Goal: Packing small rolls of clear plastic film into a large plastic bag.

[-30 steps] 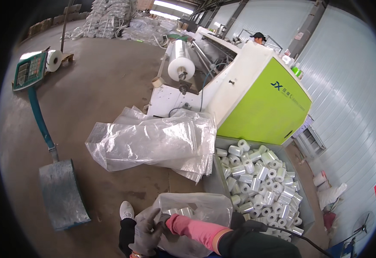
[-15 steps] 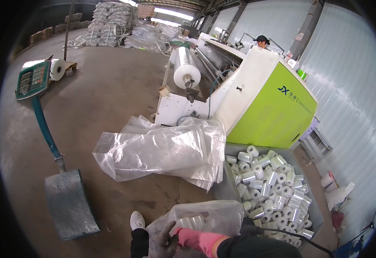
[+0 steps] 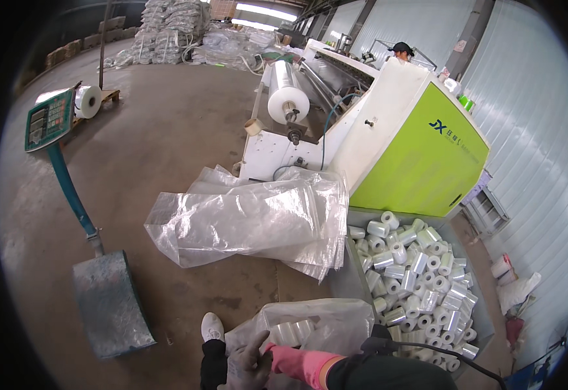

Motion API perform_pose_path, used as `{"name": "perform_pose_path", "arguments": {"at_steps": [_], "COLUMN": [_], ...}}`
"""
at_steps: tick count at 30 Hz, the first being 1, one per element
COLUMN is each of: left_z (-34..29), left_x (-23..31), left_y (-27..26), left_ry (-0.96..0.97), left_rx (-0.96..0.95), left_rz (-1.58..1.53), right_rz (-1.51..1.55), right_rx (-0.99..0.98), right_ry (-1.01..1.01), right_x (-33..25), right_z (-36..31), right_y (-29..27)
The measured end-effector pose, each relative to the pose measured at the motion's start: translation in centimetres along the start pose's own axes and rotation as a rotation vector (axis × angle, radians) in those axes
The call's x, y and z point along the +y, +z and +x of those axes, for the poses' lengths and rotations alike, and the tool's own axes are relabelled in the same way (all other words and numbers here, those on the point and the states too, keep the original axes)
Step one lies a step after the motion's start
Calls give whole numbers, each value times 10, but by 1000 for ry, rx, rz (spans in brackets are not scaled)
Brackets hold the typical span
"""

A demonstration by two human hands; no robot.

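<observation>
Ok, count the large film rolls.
2: one large roll on the green-and-white machine, another roll behind the scale display. Others may be hidden.

Rolls (image 3: 408, 281) in bin (image 3: 358, 279), right of bag (image 3: 342, 318).

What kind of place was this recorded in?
Probably a factory workshop handling plastic film: a green-and-white machine stands beside a large film roll on a spindle, a grey bin is heaped with small pale rolls, and a platform scale stands on the floor.
</observation>
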State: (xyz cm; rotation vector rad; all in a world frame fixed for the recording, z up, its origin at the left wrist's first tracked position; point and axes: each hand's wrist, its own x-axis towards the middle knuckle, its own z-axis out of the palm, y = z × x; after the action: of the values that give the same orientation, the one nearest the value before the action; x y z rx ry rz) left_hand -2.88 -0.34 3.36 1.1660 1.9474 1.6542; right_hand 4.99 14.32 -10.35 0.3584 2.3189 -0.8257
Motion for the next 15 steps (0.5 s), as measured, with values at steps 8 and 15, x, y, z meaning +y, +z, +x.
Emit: {"name": "perform_pose_path", "arguments": {"at_steps": [8,15], "left_z": [1,1], "left_x": [-3,-27], "left_y": [21,40], "left_ry": [7,-64], "left_rx": [125,111], "left_rz": [-47,-204], "right_rz": [-57,-69], "right_rx": [0,29], "right_ry": [-39,-116], "right_x": [-8,-26], "right_z": [-1,-21], "right_y": [-20,-68]}}
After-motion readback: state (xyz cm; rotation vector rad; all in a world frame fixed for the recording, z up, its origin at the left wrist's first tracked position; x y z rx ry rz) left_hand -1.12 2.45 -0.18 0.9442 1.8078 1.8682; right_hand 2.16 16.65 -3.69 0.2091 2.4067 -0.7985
